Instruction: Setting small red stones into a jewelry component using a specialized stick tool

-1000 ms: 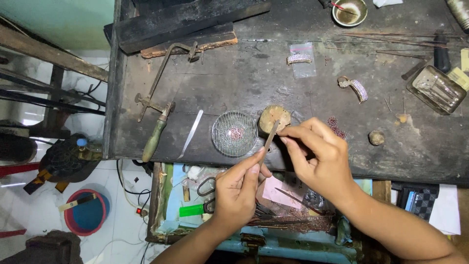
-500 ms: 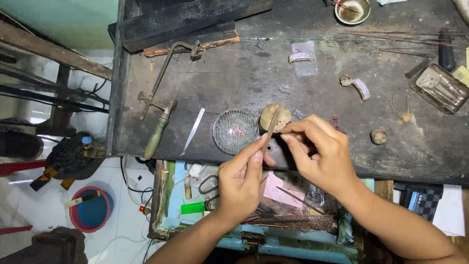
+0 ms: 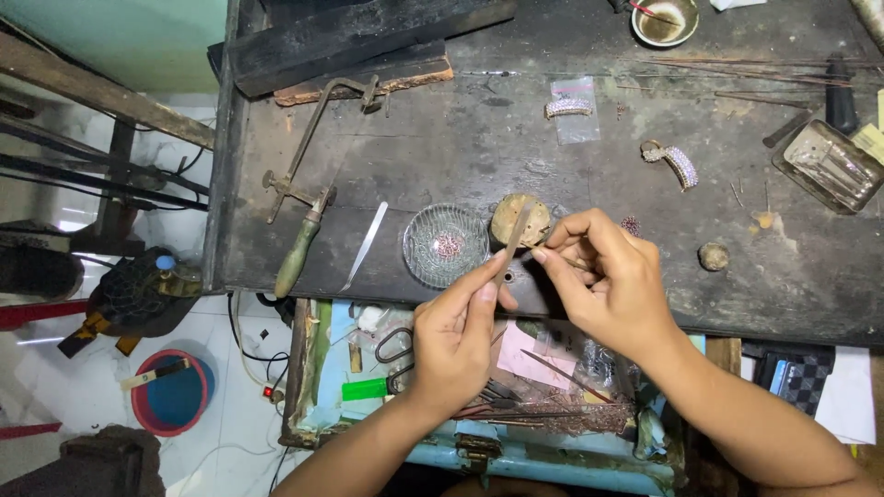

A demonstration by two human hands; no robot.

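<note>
Dark, scarred workbench (image 3: 460, 156) fills the frame. At centre, the left hand (image 3: 456, 336) pinches tweezers (image 3: 511, 241) aimed at a small piece, too tiny to identify, gripped in the right hand (image 3: 608, 276), seemingly for steadiness. Just left, a glass dish (image 3: 447, 245) holds pinkish stones.

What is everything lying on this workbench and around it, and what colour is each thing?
Dark wooden workbench: one, black, centre.
Clear glass dish: one, holding pinkish bits, mid-bench.
Round wooden block: one, tan, right of dish.
Green-handled saw frame: one, left bench.
Flat metal tweezers: one, silver, left of dish.
Stone-set bands: two, silvery, upper right.
Clear rectangular tray: one, far right.
Small metal bowl: one, top.
Open drawer: one, cluttered, below bench.
Blue round tub: one, floor.
Left hand: holds thin metal strip.
Right hand: pinches something small; cannot tell what.
</note>
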